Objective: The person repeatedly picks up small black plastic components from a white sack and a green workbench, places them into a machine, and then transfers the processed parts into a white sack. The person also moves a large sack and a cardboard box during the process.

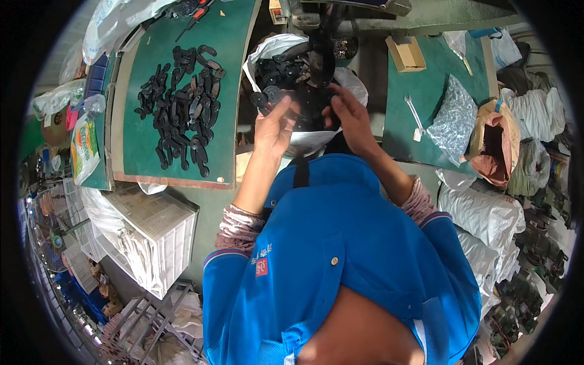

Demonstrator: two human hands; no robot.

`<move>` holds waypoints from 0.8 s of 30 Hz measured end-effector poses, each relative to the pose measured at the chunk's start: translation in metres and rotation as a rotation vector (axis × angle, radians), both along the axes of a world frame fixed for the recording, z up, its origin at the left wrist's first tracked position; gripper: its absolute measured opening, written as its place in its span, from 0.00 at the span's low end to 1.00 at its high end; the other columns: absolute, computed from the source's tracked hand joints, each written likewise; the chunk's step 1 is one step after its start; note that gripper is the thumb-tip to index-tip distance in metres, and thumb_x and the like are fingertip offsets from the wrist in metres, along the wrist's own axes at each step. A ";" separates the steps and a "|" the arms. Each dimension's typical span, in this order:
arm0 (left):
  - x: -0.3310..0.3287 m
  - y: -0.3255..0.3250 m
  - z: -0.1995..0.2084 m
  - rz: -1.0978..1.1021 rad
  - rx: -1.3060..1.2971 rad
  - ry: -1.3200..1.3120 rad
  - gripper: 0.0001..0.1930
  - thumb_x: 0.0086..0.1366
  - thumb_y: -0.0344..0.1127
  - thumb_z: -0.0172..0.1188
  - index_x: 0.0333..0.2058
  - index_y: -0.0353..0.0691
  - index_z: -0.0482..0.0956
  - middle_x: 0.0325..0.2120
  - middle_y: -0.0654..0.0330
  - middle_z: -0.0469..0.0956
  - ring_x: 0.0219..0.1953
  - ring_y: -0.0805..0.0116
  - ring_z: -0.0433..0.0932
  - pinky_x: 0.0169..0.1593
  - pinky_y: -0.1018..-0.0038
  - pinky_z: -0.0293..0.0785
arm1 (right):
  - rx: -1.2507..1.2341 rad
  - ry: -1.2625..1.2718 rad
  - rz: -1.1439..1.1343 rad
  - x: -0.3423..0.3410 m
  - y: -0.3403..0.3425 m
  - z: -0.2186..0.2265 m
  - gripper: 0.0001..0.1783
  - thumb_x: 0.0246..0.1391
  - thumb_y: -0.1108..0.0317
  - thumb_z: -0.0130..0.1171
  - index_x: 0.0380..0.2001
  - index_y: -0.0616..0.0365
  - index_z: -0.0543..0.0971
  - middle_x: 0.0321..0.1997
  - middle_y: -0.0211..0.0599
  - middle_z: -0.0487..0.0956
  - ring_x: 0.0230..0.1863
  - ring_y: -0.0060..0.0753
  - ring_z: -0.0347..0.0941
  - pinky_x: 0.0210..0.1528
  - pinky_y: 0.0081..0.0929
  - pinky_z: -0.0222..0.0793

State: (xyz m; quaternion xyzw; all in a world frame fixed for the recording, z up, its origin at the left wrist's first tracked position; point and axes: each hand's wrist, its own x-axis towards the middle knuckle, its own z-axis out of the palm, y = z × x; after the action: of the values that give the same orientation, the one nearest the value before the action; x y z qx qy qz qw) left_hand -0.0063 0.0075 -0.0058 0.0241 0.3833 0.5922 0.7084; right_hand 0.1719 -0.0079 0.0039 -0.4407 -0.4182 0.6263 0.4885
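My left hand (pixel 275 126) pinches a black curved part with a rounded end (pixel 260 99) between thumb and fingers. Across from it, my right hand (pixel 354 118) has its fingers bent inward beside the dark machine head (pixel 321 64); whatever its fingertips hold is hidden in shadow. Both hands are over a white bag (pixel 250 68), open at the top, with many similar black parts (pixel 281 72) inside. A spread-out pile of such black parts (pixel 182 109) lies on the green tabletop (pixel 137 159) to the left.
Red-handled pliers or scissors (pixel 196 18) lie at the far left. On the right-hand green table (pixel 398 137) are a wrench (pixel 413 112), a cardboard box (pixel 406 55) and bubble wrap (pixel 455 118). A paper sack (pixel 496 140) stands beyond. White crates (pixel 161 243) are stacked at lower left.
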 end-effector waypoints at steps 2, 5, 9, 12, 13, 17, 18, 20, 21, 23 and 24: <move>0.005 -0.005 0.001 -0.029 -0.004 -0.036 0.09 0.56 0.20 0.61 0.35 0.38 0.74 0.32 0.59 0.78 0.32 0.67 0.78 0.37 0.73 0.78 | 0.001 0.020 -0.037 -0.011 -0.011 0.000 0.23 0.63 0.66 0.48 0.60 0.58 0.65 0.30 0.30 0.76 0.26 0.15 0.67 0.30 0.14 0.62; 0.013 -0.016 0.001 -0.083 0.053 -0.063 0.06 0.58 0.21 0.60 0.33 0.39 0.75 0.32 0.59 0.79 0.35 0.67 0.78 0.44 0.70 0.76 | 0.009 -0.051 -0.134 -0.020 -0.015 0.008 0.20 0.59 0.70 0.53 0.55 0.59 0.72 0.31 0.30 0.78 0.24 0.13 0.66 0.26 0.13 0.62; 0.005 -0.024 0.007 -0.162 0.101 0.078 0.07 0.59 0.22 0.59 0.36 0.36 0.74 0.36 0.54 0.79 0.38 0.64 0.80 0.41 0.71 0.78 | 0.049 -0.122 -0.146 -0.008 0.000 0.014 0.19 0.56 0.71 0.57 0.51 0.61 0.75 0.29 0.31 0.79 0.23 0.12 0.66 0.24 0.11 0.61; -0.003 -0.026 0.010 -0.130 0.174 0.336 0.12 0.59 0.21 0.58 0.42 0.35 0.71 0.36 0.53 0.79 0.36 0.63 0.80 0.39 0.70 0.80 | 0.156 -0.262 -0.150 0.003 0.024 0.046 0.19 0.56 0.72 0.56 0.52 0.61 0.74 0.29 0.31 0.79 0.23 0.13 0.67 0.25 0.11 0.62; -0.007 -0.025 0.010 -0.145 0.199 0.336 0.14 0.61 0.22 0.55 0.46 0.34 0.67 0.37 0.53 0.78 0.38 0.63 0.79 0.42 0.68 0.80 | 0.219 -0.265 -0.168 0.005 0.033 0.053 0.18 0.56 0.73 0.56 0.51 0.62 0.74 0.29 0.31 0.78 0.23 0.14 0.67 0.25 0.12 0.63; -0.011 -0.026 0.020 -0.151 0.222 0.147 0.11 0.66 0.25 0.47 0.47 0.34 0.68 0.39 0.54 0.77 0.41 0.65 0.78 0.48 0.65 0.78 | 0.326 -0.237 -0.076 0.006 0.070 0.074 0.09 0.55 0.73 0.55 0.39 0.64 0.78 0.25 0.35 0.79 0.21 0.17 0.70 0.24 0.17 0.67; -0.010 -0.026 0.019 -0.158 0.239 0.166 0.11 0.66 0.25 0.46 0.47 0.33 0.68 0.39 0.54 0.77 0.41 0.66 0.78 0.48 0.66 0.78 | 0.290 -0.278 -0.039 0.006 0.076 0.078 0.08 0.56 0.72 0.54 0.36 0.65 0.77 0.24 0.37 0.79 0.19 0.19 0.70 0.22 0.18 0.67; -0.010 -0.024 0.017 -0.170 0.268 0.207 0.12 0.65 0.23 0.46 0.47 0.33 0.69 0.39 0.55 0.77 0.41 0.66 0.78 0.47 0.66 0.78 | 0.214 -0.356 0.040 0.005 0.083 0.083 0.09 0.56 0.71 0.53 0.30 0.67 0.76 0.21 0.40 0.79 0.15 0.22 0.70 0.18 0.20 0.67; -0.009 -0.022 0.016 -0.177 0.272 0.227 0.12 0.65 0.23 0.46 0.47 0.33 0.69 0.39 0.55 0.77 0.41 0.66 0.78 0.47 0.67 0.78 | 0.190 -0.335 0.009 0.004 0.082 0.085 0.09 0.57 0.71 0.54 0.29 0.68 0.75 0.20 0.39 0.78 0.14 0.21 0.69 0.17 0.19 0.64; -0.007 -0.020 0.015 -0.187 0.279 0.268 0.12 0.66 0.23 0.45 0.48 0.33 0.70 0.39 0.55 0.77 0.41 0.66 0.78 0.47 0.68 0.78 | 0.143 -0.291 -0.050 0.000 0.077 0.088 0.11 0.57 0.70 0.54 0.26 0.68 0.74 0.17 0.38 0.76 0.12 0.21 0.66 0.15 0.18 0.60; -0.005 -0.019 0.016 -0.183 0.279 0.263 0.12 0.66 0.23 0.46 0.47 0.33 0.70 0.39 0.54 0.77 0.41 0.66 0.78 0.47 0.69 0.78 | 0.133 -0.287 -0.057 0.000 0.076 0.088 0.11 0.57 0.69 0.54 0.29 0.69 0.75 0.17 0.38 0.76 0.12 0.21 0.66 0.15 0.18 0.60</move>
State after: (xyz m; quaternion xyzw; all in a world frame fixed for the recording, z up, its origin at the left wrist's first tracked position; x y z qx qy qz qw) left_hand -0.0115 -0.0113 0.0103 0.2338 0.3828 0.5645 0.6929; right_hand 0.1718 0.0684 0.0922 -0.5041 -0.5116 0.5138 0.4692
